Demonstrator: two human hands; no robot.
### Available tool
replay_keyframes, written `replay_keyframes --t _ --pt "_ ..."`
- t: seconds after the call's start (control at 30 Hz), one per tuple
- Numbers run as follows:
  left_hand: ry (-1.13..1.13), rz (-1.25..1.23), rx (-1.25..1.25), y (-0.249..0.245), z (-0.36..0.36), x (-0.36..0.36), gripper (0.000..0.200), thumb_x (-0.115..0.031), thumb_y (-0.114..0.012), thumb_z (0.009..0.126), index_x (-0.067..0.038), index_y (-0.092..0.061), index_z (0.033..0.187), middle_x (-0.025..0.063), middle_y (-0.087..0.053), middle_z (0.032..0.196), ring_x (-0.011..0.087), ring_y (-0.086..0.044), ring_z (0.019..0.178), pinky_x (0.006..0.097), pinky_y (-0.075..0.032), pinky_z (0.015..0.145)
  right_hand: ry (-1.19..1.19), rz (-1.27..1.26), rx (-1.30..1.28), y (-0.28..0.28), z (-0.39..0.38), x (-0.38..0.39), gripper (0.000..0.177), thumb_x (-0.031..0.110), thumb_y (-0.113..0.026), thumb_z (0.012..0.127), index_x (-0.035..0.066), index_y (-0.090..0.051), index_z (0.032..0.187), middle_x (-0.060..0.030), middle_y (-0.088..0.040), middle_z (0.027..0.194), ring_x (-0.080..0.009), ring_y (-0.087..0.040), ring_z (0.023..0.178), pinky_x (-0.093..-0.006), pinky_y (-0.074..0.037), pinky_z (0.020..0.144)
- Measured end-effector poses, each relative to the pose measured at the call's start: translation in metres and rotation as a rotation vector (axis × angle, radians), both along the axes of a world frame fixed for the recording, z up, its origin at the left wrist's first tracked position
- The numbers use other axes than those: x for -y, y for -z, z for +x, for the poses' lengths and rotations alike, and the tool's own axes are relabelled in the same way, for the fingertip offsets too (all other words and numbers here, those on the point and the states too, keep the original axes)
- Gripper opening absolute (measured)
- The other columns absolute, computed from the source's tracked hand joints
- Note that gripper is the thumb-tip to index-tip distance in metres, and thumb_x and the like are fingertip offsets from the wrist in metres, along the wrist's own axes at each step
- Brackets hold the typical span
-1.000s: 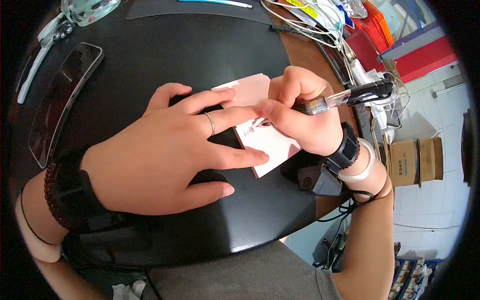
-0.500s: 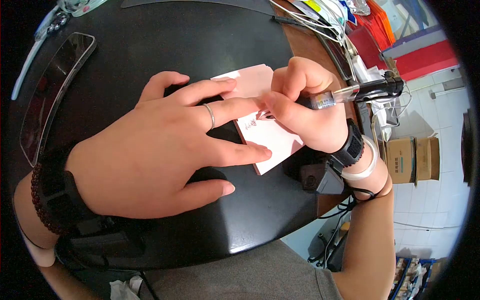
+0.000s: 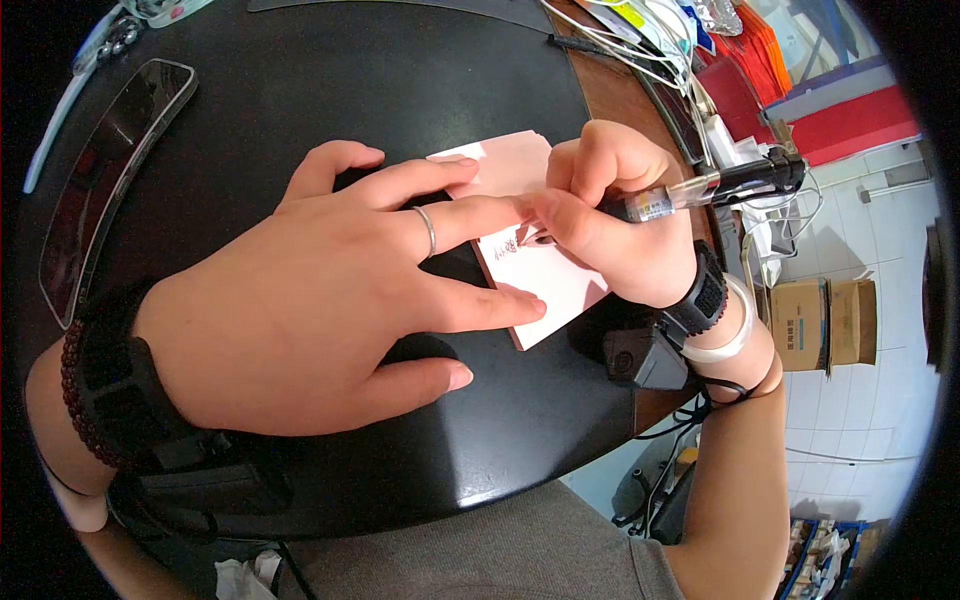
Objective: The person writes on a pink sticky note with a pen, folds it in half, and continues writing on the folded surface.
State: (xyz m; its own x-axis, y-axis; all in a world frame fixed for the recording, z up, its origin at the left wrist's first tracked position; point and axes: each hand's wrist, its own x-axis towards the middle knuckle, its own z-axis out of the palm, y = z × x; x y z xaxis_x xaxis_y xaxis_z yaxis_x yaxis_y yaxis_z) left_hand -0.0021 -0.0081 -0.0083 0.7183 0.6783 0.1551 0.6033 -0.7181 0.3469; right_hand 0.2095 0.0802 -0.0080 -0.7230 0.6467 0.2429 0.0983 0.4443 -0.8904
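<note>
A pad of pale pink notepaper (image 3: 565, 285) lies at an angle on the black table, with a short line of dark handwriting on it. My left hand (image 3: 320, 270) is spread flat, a ring on one finger, several fingertips resting on the pad. The thumb touches the tabletop beside it. My right hand (image 3: 625, 225) is closed round a clear-barrelled pen with a black cap end (image 3: 700, 190). Its tip is on or close to the paper, hidden behind my fingers.
A dark smartphone (image 3: 115, 190) lies at the left. White cables (image 3: 650, 50) and papers crowd the back right edge. A small black device (image 3: 640, 355) sits at my right wrist. Cardboard boxes (image 3: 800, 325) stand beyond the table on the right.
The handwriting on the pad has grown by some strokes beside the earlier ones. My right hand has shifted very slightly with the pen; the left hand is nearly still.
</note>
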Motion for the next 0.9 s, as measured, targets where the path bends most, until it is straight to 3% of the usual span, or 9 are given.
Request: replay_keyframes --t 0.43,0.63,0.9 --pt "-0.021 0.001 0.022 0.0003 0.0007 0.0008 0.046 -0.032 -0.064 0.073 -0.031 -0.057 0.118 0.0113 -0.039 0.135 0.0349 -0.03 0.128 0.0536 -0.021 0.097 0.043 -0.054 -0.055 -0.0024 0.0009 -0.0003 0.029 0.0 -0.063 0.075 0.006 -0.04 0.061 0.0032 -0.044 0.059 -0.0032 -0.04 0.056 -0.0209 -0.032 0.049" --pt "-0.023 -0.012 0.031 0.0002 -0.001 -0.0004 0.044 -0.034 -0.063 0.074 -0.029 -0.058 0.118 0.0114 -0.04 0.134 0.0351 -0.03 0.128 0.0536 -0.019 0.097 0.007 0.049 0.011 -0.0038 0.0004 0.0035 0.029 0.002 -0.065 0.076 0.005 -0.04 0.062 0.0009 -0.045 0.063 -0.0061 -0.043 0.058 -0.0229 -0.035 0.052" --pt "-0.034 -0.004 0.024 0.0019 0.0002 0.0004 0.045 -0.034 -0.065 0.072 -0.029 -0.058 0.117 0.0112 -0.039 0.134 0.0345 -0.029 0.128 0.0546 -0.019 0.097 -0.007 0.054 -0.025 0.0008 -0.0023 0.0031 0.028 0.002 -0.066 0.075 0.005 -0.041 0.062 0.0011 -0.042 0.059 -0.0055 -0.039 0.056 -0.0231 -0.032 0.05"
